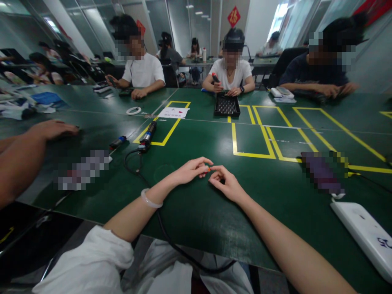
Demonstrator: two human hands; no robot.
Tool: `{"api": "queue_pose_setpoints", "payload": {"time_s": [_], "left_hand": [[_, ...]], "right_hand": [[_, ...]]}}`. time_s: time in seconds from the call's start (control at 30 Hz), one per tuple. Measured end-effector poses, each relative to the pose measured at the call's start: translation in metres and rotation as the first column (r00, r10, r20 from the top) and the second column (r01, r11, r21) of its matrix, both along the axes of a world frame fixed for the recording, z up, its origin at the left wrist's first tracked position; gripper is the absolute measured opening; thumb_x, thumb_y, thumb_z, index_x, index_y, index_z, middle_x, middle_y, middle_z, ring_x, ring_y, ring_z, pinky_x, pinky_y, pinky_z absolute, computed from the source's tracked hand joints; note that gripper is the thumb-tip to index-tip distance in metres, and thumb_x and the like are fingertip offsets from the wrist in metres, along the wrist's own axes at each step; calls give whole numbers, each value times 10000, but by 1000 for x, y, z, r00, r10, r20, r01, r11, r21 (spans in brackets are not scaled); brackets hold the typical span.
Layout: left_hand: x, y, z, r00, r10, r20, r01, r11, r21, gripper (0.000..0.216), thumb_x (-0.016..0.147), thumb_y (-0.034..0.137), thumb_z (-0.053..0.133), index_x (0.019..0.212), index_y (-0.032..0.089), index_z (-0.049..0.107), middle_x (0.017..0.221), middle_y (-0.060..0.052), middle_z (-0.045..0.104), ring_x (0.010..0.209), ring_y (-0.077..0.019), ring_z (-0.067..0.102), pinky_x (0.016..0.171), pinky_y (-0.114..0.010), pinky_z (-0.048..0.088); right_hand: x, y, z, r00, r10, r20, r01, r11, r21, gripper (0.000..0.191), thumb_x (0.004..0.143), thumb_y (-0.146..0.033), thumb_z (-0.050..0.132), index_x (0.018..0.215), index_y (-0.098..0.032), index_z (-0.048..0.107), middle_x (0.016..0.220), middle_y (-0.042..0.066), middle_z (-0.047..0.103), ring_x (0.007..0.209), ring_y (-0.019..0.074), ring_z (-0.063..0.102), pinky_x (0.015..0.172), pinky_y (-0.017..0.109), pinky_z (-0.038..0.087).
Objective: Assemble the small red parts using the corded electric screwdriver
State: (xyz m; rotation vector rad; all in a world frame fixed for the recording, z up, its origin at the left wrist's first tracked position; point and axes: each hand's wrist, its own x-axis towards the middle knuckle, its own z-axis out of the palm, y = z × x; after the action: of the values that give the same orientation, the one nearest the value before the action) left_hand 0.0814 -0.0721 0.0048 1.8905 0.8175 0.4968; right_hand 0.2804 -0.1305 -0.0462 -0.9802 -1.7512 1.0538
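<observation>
Over the green table, my left hand has its fingers closed round a small orange-red piece, too small to name. A pale bangle circles the left wrist. Close on the right is my right hand, its index finger stretched to the small piece, touching or nearly touching it. The thumb of that hand is apart from the index, and the other fingers curl under. I see nothing held in the right hand.
A black cable runs under my left forearm to a dark cylindrical tool. A white power strip lies at right. Across the table, a person works over a black tray. Another person's hand rests at left.
</observation>
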Motion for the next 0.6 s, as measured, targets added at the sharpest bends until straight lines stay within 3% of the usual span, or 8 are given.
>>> {"api": "queue_pose_setpoints", "payload": {"time_s": [0.13, 0.27, 0.37, 0.5, 0.6], "left_hand": [[7, -10, -9, 996, -89, 23, 91, 994, -66, 482, 925, 467, 477, 1285, 147, 498, 735, 4, 569, 660, -110, 532, 631, -228, 411], [4, -10, -15, 995, -77, 60, 83, 989, -122, 459, 953, 465, 416, 1274, 150, 507, 825, -26, 597, 726, -120, 560, 709, -261, 444], [3, -7, -17, 996, -36, 77, 49, 985, -164, 408, 953, 470, 410, 1150, 140, 546, 854, -32, 601, 741, -120, 570, 733, -274, 461], [2, -6, -21, 999, -8, 51, 17, 982, -189, 380, 946, 490, 413, 941, 136, 551, 752, -16, 581, 665, -107, 544, 594, -225, 410], [2, -8, -22, 998, -36, 51, 45, 983, -176, 356, 922, 484, 473, 941, 139, 560, 734, -10, 583, 657, -105, 543, 590, -222, 406]], "right_hand": [[-1, 0, 0, 1000, 29, 12, -29, 1000, 10, 236, 894, -286, 575, 1112, -198, 548, 880, 26, 673, 733, 135, 613, 688, 268, 484], [-2, 0, 1, 999, 35, 0, -35, 999, 4, 165, 908, -283, 557, 1051, -201, 553, 881, 26, 690, 753, 139, 629, 687, 267, 483], [-2, 0, 0, 1000, -2, -7, 2, 1000, -4, 166, 900, -300, 570, 1032, -200, 552, 867, 25, 684, 743, 139, 626, 666, 261, 479], [-2, 1, -1, 998, -59, 6, 59, 998, 19, 152, 898, -310, 568, 1007, -207, 548, 839, 15, 654, 722, 136, 606, 643, 254, 469], [-2, 1, 0, 995, -85, 45, 83, 995, 55, 123, 898, -296, 560, 986, -211, 551, 813, 7, 628, 700, 131, 583, 632, 250, 463]]}}
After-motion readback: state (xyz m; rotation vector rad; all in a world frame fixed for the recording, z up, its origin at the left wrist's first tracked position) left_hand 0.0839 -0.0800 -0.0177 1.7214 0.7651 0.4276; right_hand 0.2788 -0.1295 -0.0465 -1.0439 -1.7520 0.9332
